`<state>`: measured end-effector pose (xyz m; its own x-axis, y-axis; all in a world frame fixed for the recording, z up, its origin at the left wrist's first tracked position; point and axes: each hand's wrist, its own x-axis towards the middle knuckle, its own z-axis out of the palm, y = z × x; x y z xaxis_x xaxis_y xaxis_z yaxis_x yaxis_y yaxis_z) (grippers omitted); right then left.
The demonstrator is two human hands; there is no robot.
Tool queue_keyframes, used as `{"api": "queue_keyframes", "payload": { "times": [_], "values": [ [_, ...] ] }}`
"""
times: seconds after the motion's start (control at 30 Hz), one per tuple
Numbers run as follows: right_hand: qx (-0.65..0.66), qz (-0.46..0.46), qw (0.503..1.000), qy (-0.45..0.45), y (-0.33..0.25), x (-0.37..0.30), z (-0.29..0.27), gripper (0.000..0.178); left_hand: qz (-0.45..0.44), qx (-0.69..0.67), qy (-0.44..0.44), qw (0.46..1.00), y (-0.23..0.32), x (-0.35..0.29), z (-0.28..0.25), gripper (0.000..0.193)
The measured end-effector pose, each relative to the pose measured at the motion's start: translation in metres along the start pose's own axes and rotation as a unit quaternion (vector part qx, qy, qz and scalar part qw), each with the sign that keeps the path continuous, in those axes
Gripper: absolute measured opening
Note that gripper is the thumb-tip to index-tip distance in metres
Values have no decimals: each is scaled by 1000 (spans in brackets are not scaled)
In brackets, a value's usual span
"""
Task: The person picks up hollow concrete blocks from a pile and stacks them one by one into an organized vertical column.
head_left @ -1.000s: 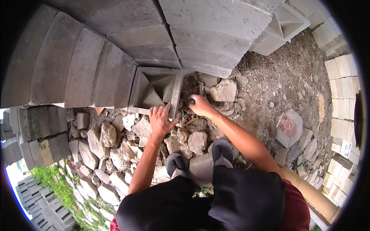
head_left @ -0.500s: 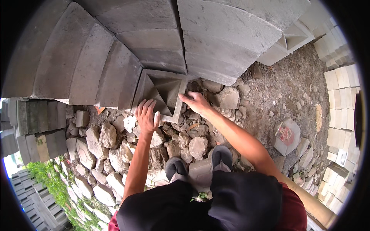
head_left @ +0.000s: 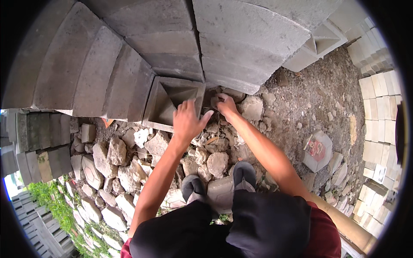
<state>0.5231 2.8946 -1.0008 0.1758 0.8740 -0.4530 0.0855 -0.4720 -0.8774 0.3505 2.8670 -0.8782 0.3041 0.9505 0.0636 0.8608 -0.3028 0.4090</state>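
The person stands on a heap of broken stones [head_left: 129, 159] and bends toward a stack of grey concrete blocks [head_left: 241, 38] on the far side. The left hand [head_left: 187, 121] is spread wide, fingers [head_left: 191, 104] pointing away, resting on the right rim of a hollow concrete block [head_left: 165, 103] that lies on its side with its pyramid-shaped cavity facing the viewer. The right hand [head_left: 224, 104] sits just to the right of it, curled narrow around something at the foot of the stack; what it grips is hidden, so I cannot tell whether it holds a stone or the edge of the block. The hollow block lies at the base of the stack, left of both hands, touching the rubble below. Two dark shoes [head_left: 217, 185] stand on a flat stone near the viewer. A hexagonal paver [head_left: 317, 150] with a red mark lies on the gravel to the right, well apart. Pale bricks [head_left: 378, 112] are stacked along the far right edge.
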Motion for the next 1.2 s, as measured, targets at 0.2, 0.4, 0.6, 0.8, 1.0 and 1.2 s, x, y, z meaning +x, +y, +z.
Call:
{"api": "queue_keyframes", "payload": {
  "times": [0.2,0.4,0.6,0.8,1.0,1.2],
  "values": [
    [-46,-36,994,96,33,31,2,31,-26,-44,5,999,0,26,33,42],
    [-103,-43,988,108,3,10,9,30,6,-97,47,994,-6,24,37,39],
    [-112,-44,987,110,-8,4,9,27,27,-106,67,992,-7,25,33,40],
    [-145,-51,987,56,-10,23,10,22,16,-114,53,992,-7,25,34,40],
    [-132,-92,984,74,2,27,17,24,4,-132,49,990,-6,27,37,38],
    [-97,-99,983,118,-6,2,14,29,33,-114,81,990,-16,25,32,36]
  ]
}}
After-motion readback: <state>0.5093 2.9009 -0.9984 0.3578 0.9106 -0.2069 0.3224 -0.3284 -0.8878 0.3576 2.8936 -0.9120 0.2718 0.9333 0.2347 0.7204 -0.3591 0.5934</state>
